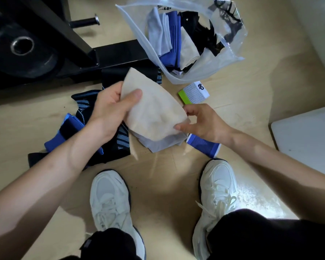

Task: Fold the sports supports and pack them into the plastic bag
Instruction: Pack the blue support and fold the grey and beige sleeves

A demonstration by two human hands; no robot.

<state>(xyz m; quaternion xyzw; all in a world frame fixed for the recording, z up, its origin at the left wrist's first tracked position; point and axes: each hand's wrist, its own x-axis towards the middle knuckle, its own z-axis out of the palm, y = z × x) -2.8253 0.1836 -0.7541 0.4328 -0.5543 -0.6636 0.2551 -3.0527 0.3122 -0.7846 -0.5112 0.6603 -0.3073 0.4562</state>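
Note:
A beige sports support [154, 107] is held above the floor, folded over. My left hand [109, 107] grips its upper left edge, thumb on top. My right hand [201, 121] pinches its lower right corner. Beneath it lies a grey support [163, 145]. A clear plastic bag [231, 44] lies open at the top centre, with grey, blue, beige and black supports inside. Black-and-blue supports [84, 107] are piled on the floor under my left forearm. A blue wristband [204, 145] lies under my right wrist. A white and green wristband [193, 91] sits near the bag's mouth.
A black weight-bench frame [79, 40] and a black weight plate [23, 51] stand at the upper left. My two white sneakers [109, 199] rest on the wooden floor below the hands. A white panel [308, 139] lies at the right edge.

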